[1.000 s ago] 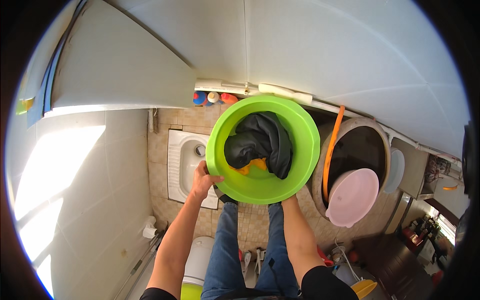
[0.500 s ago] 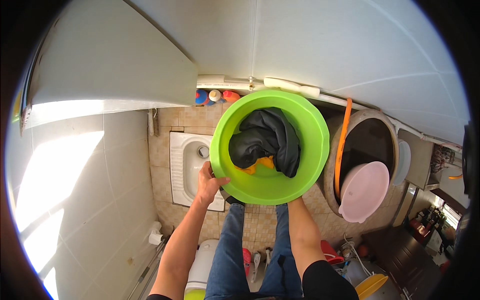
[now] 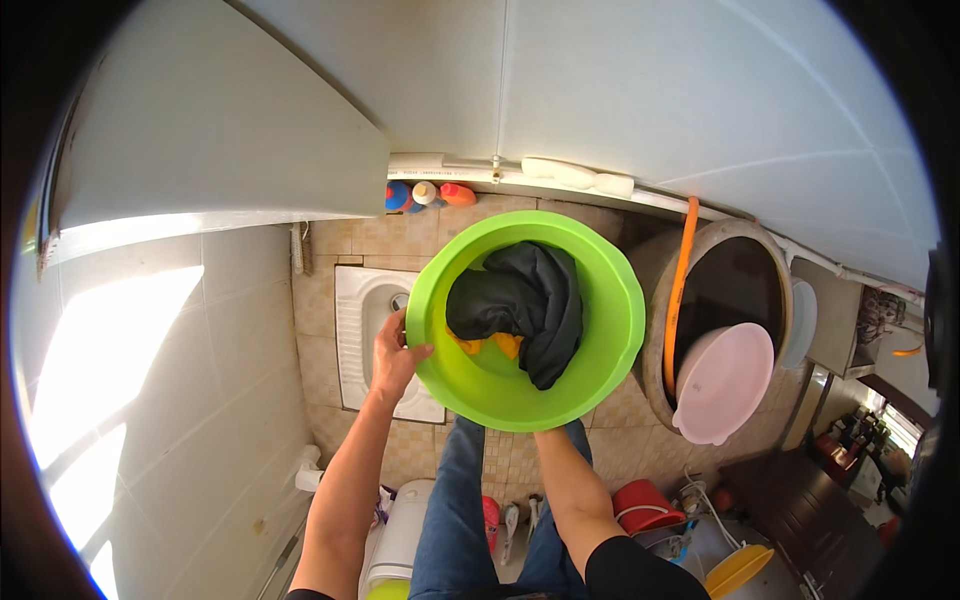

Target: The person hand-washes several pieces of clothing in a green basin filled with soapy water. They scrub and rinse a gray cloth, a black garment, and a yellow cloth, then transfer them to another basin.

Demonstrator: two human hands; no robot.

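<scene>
I hold a large green plastic basin [image 3: 612, 322] in front of me, above the floor. My left hand [image 3: 394, 357] is closed on its left rim, thumb over the edge. My right forearm [image 3: 573, 478] runs under the near side, and the basin hides that hand and its fingers. Inside lies a crumpled dark grey garment [image 3: 552, 312] with a smooth surface. A bit of yellow-orange cloth [image 3: 507, 345] peeks out beneath it.
A white squat toilet [image 3: 347, 345] is set in the tiled floor at left. Several bottles [image 3: 425, 193] line the far wall. To the right stands a big round vat [image 3: 655, 330] with an orange hose [image 3: 681, 290] and a pink basin [image 3: 727, 385]. A red bucket [image 3: 645, 505] sits nearer me.
The green basin has come closer to me and slightly left, carrying the clothes with it. Both arms have shifted along with it, and the left hand keeps its hold.
</scene>
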